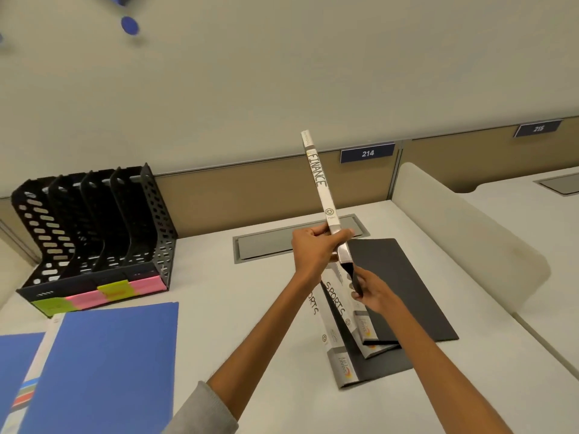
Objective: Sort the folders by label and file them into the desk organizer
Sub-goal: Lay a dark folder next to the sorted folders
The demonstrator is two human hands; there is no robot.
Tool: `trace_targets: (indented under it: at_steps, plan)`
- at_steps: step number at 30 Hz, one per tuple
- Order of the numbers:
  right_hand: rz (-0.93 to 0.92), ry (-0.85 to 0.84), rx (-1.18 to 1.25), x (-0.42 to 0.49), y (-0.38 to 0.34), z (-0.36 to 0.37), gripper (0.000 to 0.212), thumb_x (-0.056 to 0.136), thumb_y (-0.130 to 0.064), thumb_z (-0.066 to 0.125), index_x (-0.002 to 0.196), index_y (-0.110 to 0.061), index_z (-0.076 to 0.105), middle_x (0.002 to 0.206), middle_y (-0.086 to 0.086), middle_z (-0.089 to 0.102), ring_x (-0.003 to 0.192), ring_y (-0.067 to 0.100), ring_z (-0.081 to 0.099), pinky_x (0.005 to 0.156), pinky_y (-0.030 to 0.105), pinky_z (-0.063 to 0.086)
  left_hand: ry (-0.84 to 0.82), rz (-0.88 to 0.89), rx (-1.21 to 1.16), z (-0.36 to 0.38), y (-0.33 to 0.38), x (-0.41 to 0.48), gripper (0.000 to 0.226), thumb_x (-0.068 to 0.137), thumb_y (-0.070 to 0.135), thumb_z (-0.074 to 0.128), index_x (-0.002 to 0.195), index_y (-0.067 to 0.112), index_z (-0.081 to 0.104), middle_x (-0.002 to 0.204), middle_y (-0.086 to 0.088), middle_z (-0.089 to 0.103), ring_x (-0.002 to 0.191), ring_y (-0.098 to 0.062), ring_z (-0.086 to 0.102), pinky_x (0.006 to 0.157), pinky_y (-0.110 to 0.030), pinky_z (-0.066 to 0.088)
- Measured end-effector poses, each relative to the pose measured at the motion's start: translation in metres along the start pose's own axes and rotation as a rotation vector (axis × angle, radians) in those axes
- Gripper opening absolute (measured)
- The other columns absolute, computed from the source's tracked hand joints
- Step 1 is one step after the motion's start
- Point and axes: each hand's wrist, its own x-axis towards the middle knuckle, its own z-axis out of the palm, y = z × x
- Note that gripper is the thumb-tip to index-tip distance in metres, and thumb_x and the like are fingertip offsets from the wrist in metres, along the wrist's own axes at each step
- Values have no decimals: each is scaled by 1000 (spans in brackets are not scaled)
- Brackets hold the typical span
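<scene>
Head view: a slim black folder with a glossy white spine lettered FINANCE (319, 180) is held edge-on and tilted above the matte white desk (219, 292). Left hand (315, 249) has its fingers curled round the spine; right hand (369, 291) pinches the lower black end. Black perforated plastic organizer (94, 227) stands well apart, left. Two flat black SPORTS folders (336, 303) lie beneath the hands.

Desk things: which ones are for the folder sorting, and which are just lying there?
For the job: FINANCE folder, gripped by left hand and right hand; two SPORTS folders; blue folders; black organizer.
Just there: 214 sign; grey desk hatch; white divider.
</scene>
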Motion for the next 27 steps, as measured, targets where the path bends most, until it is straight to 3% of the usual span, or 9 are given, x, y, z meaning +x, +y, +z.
trace_targets:
  at_steps: [4, 6, 8, 11, 14, 17, 20, 22, 27]
  plan:
    - [6, -5, 20, 10, 9, 22, 30, 85, -39, 68, 101, -14, 66, 61, -4, 66, 50, 5, 62, 44, 22, 46, 19, -6, 32, -25, 4, 0, 29, 74, 15, 83, 101, 6, 76, 92, -10, 76, 66, -15, 71, 58, -28, 59]
    - [3, -7, -5, 15, 12, 30, 39, 83, -42, 69, 110, -13, 66, 82, 4, 73, 72, 14, 69, 58, 29, 55, 28, 6, 60, -38, 4, 0, 30, 75, 15, 83, 103, 6, 76, 97, -10, 76, 67, -14, 72, 58, -27, 59]
    - [-5, -1, -45, 20, 14, 38, 47, 83, -45, 69, 118, -14, 64, 107, 12, 72, 99, 26, 66, 84, 41, 56, 47, 13, 67, -50, 5, -1, 31, 75, 14, 83, 104, 8, 75, 102, -7, 75, 70, -12, 73, 59, -27, 60]
    - [-25, -13, -89, 25, 16, 53, 52, 83, -49, 69, 123, -16, 63, 116, 14, 69, 105, 28, 63, 80, 38, 55, 80, 19, 54, -71, 6, -3, 28, 74, 15, 83, 101, 12, 76, 97, 2, 74, 70, -6, 73, 57, -24, 59]
    - [-41, 21, -98, 28, 21, 68, 59, 80, -48, 71, 127, -15, 59, 123, 14, 64, 116, 33, 58, 94, 43, 51, 101, 27, 53, -92, 4, -3, 25, 73, 17, 84, 96, 16, 77, 100, 1, 75, 73, -7, 73, 58, -26, 60]
    - [-72, 50, -89, 30, 27, 82, 64, 79, -44, 73, 131, -13, 55, 124, 13, 63, 116, 32, 57, 81, 37, 52, 140, 13, 50, -114, 0, -5, 27, 72, 17, 85, 98, 13, 77, 97, 6, 75, 75, -6, 73, 59, -27, 60]
    - [-125, 75, -119, 35, 33, 88, 68, 76, -41, 77, 131, -7, 54, 124, 12, 64, 117, 32, 58, 96, 46, 52, 232, 22, 46, -142, -7, -10, 22, 70, 12, 85, 92, 9, 78, 86, 8, 76, 74, -13, 74, 63, -32, 61]
    - [-169, 109, -177, 36, 36, 92, 68, 75, -39, 79, 130, -7, 55, 123, 10, 65, 117, 31, 58, 104, 49, 47, 263, 11, 75, -162, -15, -15, 22, 72, 11, 83, 93, 7, 78, 95, -2, 76, 77, -18, 75, 66, -34, 62]
    - [-249, 170, -292, 33, 47, 102, 72, 74, -40, 80, 134, -12, 51, 124, 5, 63, 113, 27, 59, 96, 40, 51, 229, -20, 123, -203, -33, -32, 25, 80, 13, 79, 104, 13, 74, 107, -6, 73, 81, -19, 75, 67, -28, 61]
